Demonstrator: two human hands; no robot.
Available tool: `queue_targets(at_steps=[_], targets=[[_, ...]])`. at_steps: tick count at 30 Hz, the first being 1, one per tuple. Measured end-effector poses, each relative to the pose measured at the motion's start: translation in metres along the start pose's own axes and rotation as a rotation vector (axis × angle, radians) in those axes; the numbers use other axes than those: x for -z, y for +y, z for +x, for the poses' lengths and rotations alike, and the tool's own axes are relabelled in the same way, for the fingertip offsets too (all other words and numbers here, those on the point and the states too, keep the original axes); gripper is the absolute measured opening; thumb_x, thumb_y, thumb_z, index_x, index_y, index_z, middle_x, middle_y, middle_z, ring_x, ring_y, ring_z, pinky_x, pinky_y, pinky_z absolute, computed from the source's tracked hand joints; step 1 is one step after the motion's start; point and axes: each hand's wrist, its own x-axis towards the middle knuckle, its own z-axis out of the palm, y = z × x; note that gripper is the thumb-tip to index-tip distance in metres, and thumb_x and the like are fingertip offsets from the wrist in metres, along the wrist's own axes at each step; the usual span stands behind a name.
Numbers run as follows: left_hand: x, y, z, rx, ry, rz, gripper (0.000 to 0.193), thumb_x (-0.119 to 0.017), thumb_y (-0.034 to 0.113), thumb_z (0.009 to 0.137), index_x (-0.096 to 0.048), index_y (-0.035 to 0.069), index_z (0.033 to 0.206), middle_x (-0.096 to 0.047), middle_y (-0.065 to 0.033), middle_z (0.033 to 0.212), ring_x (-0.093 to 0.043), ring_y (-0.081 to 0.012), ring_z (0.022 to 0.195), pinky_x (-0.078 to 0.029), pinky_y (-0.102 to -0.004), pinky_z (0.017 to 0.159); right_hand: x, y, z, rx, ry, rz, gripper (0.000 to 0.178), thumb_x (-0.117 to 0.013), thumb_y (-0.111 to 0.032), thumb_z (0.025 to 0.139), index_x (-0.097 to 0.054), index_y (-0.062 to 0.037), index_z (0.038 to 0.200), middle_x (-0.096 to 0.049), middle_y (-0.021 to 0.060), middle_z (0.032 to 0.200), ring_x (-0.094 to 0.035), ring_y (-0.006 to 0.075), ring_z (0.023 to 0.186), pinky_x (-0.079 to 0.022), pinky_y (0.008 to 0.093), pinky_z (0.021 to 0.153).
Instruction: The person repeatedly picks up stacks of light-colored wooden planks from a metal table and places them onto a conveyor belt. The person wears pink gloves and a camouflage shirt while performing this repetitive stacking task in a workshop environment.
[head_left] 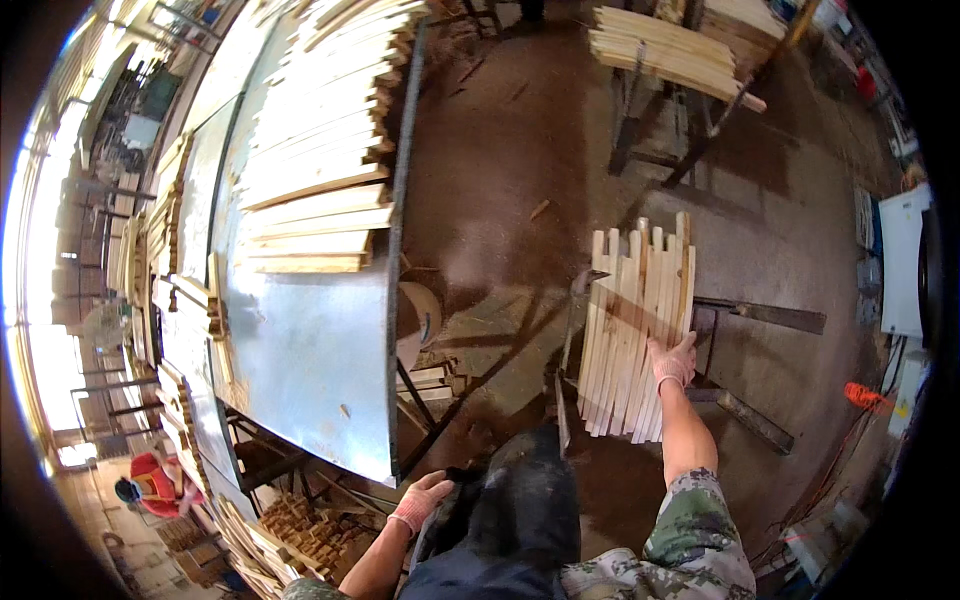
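Pale, narrow wooden slats (632,345) lie side by side on a dark-barred stand (765,315). Pink-gloved right hand (675,361) touches their right edge, can't tell if clamped. Pink-gloved left hand (421,501) by dark trousers (525,500), closure unclear.

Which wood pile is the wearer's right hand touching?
The near pile on the stand; the left table pile and far rack pile lie away from the right hand.

Layout noted relative to both hands.
Wood strips (625,350) are touched by the right hand (675,362); farther ahead, boards (655,48) are stacked on a rack (624,135). Ahead-left of the left hand (422,500), slats (320,150) are laid across the far part of a table (310,345).
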Motion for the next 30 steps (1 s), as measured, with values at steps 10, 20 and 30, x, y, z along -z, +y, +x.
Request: queue_targets(at_steps=[10,20,30], targets=[[0.095,-0.069,0.027,-0.049,-0.095,-0.228,0.059,-0.078,0.036,0.098,-0.064,0.002,0.145,-0.075,-0.0053,0.12,-0.068,-0.0179,0.1,-0.054,-0.0338,0.082,0.062,-0.013,-0.099,0.437,-0.042,0.288,0.073,-0.078,-0.031,0.096,-0.049,-0.0023,0.156,-0.063,0.0214,0.146,-0.061,0.036,0.134,-0.046,0.0438,0.115],[0.182,0.02,0.05,-0.308,-0.027,-0.489,0.055,-0.073,0.038,0.098,-0.066,0.006,0.142,-0.072,-0.0016,0.111,-0.066,-0.0156,0.095,-0.055,-0.0347,0.084,0.021,-0.166,-0.237,0.928,-0.24,0.737,0.066,-0.076,-0.013,0.098,-0.05,0.0086,0.154,-0.067,0.0002,0.11,-0.06,0.0098,0.101,-0.049,0.025,0.092],[0.207,0.283,0.124,-0.567,0.179,-0.471,0.091,-0.081,0.038,0.095,-0.037,-0.003,0.164,-0.053,-0.0231,0.158,-0.057,-0.0323,0.138,-0.049,-0.0438,0.109,-0.027,-0.333,-0.259,0.895,-0.646,0.667,0.058,-0.072,-0.004,0.1,-0.053,0.007,0.153,-0.071,0.0069,0.118,-0.065,0.0115,0.098,-0.055,0.0256,0.091]])
